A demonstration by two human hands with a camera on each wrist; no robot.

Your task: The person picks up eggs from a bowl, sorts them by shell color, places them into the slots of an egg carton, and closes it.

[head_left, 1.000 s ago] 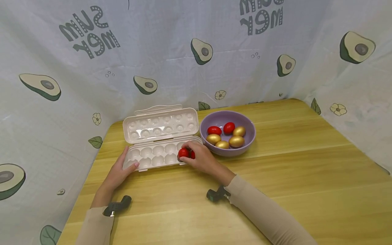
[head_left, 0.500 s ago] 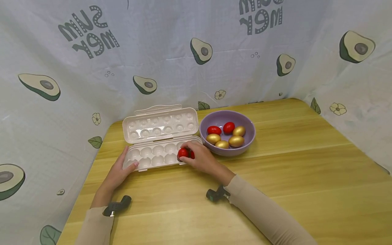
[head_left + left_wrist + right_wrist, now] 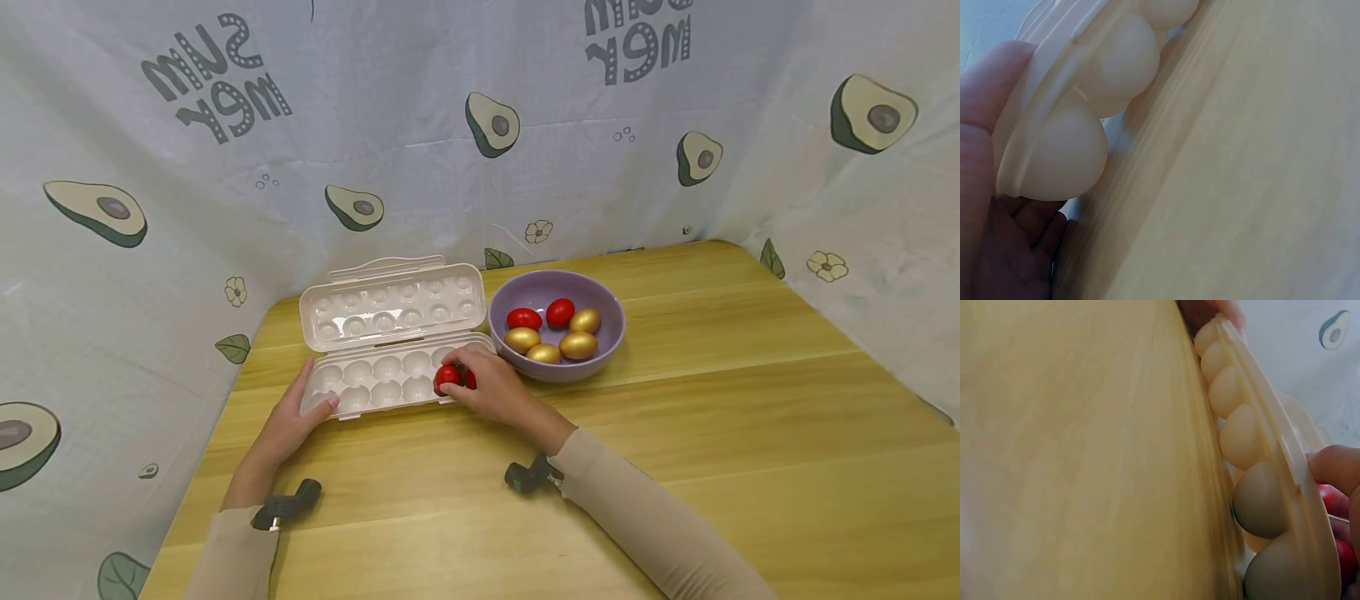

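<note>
A cream plastic egg carton (image 3: 387,392) lies on the table with its lid (image 3: 393,304) folded back. My left hand (image 3: 288,421) grips its left end, thumb over the rim; in the left wrist view the fingers are under and behind the rounded cups (image 3: 1063,153). Over the front row, toward the right end, my right hand (image 3: 491,387) pinches a red egg (image 3: 447,378) between thumb and fingers. Another red egg (image 3: 471,379) shows partly beneath that hand. The right wrist view shows the thumb (image 3: 1335,467) at the carton's front rim; the eggs are mostly hidden there.
Just right of the carton stands a purple bowl (image 3: 562,370) with two red eggs (image 3: 560,313) and several gold eggs (image 3: 578,345). An avocado-print cloth (image 3: 420,183) hangs behind and beside the wooden table (image 3: 420,500).
The pinched red egg has gone slightly lower into its cup, and the dark patch under it no longer shows. Both hands have hardly moved.
</note>
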